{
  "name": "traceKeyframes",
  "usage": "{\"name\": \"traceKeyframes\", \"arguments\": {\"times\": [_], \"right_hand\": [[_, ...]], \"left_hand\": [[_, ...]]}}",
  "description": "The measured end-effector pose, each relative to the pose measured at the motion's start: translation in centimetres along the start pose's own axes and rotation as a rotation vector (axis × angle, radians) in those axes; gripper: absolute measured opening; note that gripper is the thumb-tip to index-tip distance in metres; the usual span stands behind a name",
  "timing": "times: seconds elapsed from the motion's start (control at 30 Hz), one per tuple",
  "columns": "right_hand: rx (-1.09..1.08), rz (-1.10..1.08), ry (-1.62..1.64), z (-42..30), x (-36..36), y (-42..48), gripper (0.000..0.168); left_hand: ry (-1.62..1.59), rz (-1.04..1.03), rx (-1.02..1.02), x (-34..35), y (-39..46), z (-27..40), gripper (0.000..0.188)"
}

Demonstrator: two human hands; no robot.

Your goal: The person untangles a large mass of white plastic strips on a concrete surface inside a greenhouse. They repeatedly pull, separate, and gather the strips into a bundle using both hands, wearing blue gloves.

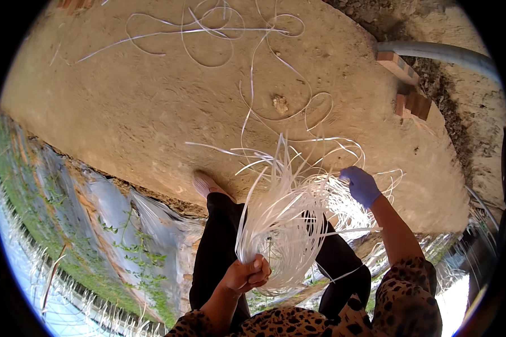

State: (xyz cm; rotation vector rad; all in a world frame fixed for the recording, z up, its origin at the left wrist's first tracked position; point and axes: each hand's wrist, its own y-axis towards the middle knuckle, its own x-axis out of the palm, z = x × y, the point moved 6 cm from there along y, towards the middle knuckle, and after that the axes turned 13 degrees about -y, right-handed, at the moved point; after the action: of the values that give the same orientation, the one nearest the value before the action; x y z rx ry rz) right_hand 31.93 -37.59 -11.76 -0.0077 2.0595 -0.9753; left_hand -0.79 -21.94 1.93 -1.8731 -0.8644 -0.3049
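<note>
My bare left hand is closed around one end of a bundle of white plastic strings, in front of my legs. Loose loops and cut-looking ends fan out from that grip. To the right, my right hand wears a blue-purple glove and hovers at a brightly lit heap of similar white strands. Its fingers are partly curled, and whether a strand lies between them is unclear. One strand trails across my right knee.
Long loose strings curl over the packed dirt floor, near a small clod. Bricks and a grey pipe edge the right side. Plastic sheeting with green plants lies at left.
</note>
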Motion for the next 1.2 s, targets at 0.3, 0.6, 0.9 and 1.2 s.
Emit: {"name": "traceKeyframes", "arguments": {"times": [0.3,0.6,0.9,1.2], "right_hand": [[0.136,0.145,-0.569,-7.6,11.8,26.5,0.015],[0.201,0.057,0.094,-1.5,6.5,10.9,0.012],[0.57,0.652,0.597,4.6,-4.0,-7.9,0.003],[0.478,0.543,0.752,-4.4,-4.7,-8.6,0.005]], "left_hand": [[0.107,0.547,0.737,-3.3,-1.2,5.7,0.027],[0.347,0.638,0.833,-3.7,-1.9,6.4,0.028],[0.515,0.532,1.001,-2.5,-1.1,6.4,0.023],[0.34,0.484,0.74,-2.7,0.5,4.2,0.025]]}}
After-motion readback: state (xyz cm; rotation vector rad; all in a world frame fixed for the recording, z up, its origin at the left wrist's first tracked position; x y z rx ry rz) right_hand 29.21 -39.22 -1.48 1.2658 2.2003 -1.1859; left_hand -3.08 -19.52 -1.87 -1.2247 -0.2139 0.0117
